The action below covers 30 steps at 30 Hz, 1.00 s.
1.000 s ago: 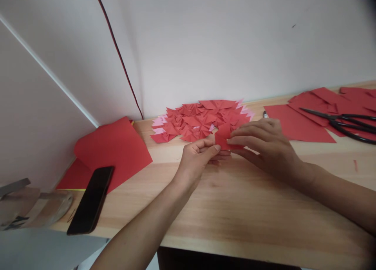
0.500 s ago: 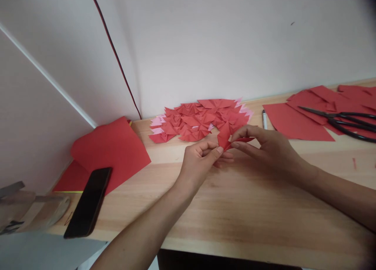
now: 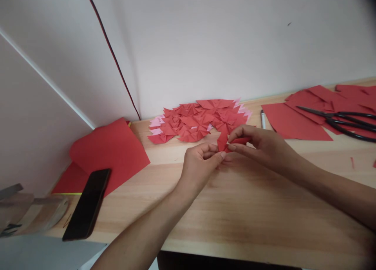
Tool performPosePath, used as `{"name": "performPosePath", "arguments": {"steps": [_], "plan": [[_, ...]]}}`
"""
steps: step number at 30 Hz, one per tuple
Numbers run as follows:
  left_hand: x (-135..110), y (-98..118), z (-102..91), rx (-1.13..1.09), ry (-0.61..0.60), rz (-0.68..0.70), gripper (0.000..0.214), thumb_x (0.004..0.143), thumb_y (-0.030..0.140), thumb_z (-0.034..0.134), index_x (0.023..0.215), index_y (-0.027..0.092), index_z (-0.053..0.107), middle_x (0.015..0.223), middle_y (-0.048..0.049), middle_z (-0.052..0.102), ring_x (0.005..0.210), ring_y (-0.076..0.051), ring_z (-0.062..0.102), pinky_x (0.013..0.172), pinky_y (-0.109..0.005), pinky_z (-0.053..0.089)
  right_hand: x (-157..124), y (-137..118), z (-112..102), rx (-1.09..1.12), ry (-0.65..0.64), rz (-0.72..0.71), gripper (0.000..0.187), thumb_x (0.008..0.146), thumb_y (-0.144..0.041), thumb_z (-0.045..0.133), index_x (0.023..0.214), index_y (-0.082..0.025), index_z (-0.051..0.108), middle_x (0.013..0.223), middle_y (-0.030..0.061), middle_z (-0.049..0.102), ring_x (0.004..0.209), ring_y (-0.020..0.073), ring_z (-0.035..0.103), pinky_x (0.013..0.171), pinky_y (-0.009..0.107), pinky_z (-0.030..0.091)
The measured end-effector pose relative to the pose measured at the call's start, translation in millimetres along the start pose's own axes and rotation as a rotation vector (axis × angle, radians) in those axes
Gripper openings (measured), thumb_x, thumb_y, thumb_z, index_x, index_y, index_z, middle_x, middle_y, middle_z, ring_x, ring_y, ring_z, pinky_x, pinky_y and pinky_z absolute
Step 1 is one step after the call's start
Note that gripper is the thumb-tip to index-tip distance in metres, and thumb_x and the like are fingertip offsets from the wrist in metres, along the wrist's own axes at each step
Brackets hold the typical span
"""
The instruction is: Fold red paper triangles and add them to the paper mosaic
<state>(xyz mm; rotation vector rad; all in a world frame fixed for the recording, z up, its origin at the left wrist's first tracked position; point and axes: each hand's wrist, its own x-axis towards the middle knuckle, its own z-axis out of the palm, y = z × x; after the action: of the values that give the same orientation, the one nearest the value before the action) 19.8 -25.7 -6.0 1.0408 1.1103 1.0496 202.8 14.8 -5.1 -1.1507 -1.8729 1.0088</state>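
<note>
A small folded red paper piece [image 3: 222,142] is held up just above the wooden table, between both hands. My left hand [image 3: 202,160] pinches its lower edge between thumb and fingers. With thumb and forefinger, my right hand [image 3: 255,143] grips the piece near its middle fold; part of the paper shows behind those fingers. Right behind the hands lies a pile of folded red paper pieces [image 3: 194,121], with pink zigzag-edged paper [image 3: 156,123] sticking out at its ends.
Red sheets [image 3: 296,123] lie at the right with black-handled scissors [image 3: 349,119] on them and a white marker [image 3: 263,120] beside them. To the left, a black phone [image 3: 88,203] rests partly on a large red sheet [image 3: 114,152], near a clear tape roll [image 3: 41,215]. A wall [image 3: 205,39] rises behind.
My left thumb has slid slightly right along the folded paper's lower edge, and the piece has tilted a little in my fingers. The camera view has shifted slightly.
</note>
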Motion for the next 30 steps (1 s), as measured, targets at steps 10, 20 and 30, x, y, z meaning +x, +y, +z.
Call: {"name": "performPosePath", "arguments": {"steps": [10,20,30], "plan": [[1.8,-1.8,-5.9,-0.068,0.011,0.021,0.021,0.078,0.032,0.075,0.084,0.014,0.065,0.085,-0.0099,0.077,0.077,-0.019,0.073,0.062,-0.022,0.048,2.7,3.5,-0.9,0.262,-0.067,0.173,0.031,0.074,-0.049,0.074,0.090,-0.025,0.063,0.072,-0.0016,0.066,0.065,0.0159,0.059,0.057,0.028,0.043],[1.4,0.9,-6.4,0.025,-0.038,0.034,0.022,0.080,0.032,0.072,0.089,0.013,0.068,0.085,-0.0115,0.077,0.079,-0.019,0.073,0.067,-0.023,0.049,0.5,1.4,-1.5,0.311,-0.075,0.170,0.027,0.077,-0.049,0.073,0.082,-0.023,0.064,0.069,-0.0027,0.059,0.061,0.0126,0.050,0.054,0.026,0.036],[1.0,-0.5,-4.7,-0.078,-0.029,0.033,0.023,0.082,0.036,0.070,0.085,0.014,0.064,0.087,-0.0111,0.077,0.076,-0.020,0.074,0.063,-0.024,0.050,2.9,5.7,-0.9,0.170,-0.008,0.029,0.027,0.079,-0.048,0.071,0.087,-0.024,0.061,0.082,0.0009,0.065,0.071,0.0173,0.059,0.061,0.029,0.046]]}}
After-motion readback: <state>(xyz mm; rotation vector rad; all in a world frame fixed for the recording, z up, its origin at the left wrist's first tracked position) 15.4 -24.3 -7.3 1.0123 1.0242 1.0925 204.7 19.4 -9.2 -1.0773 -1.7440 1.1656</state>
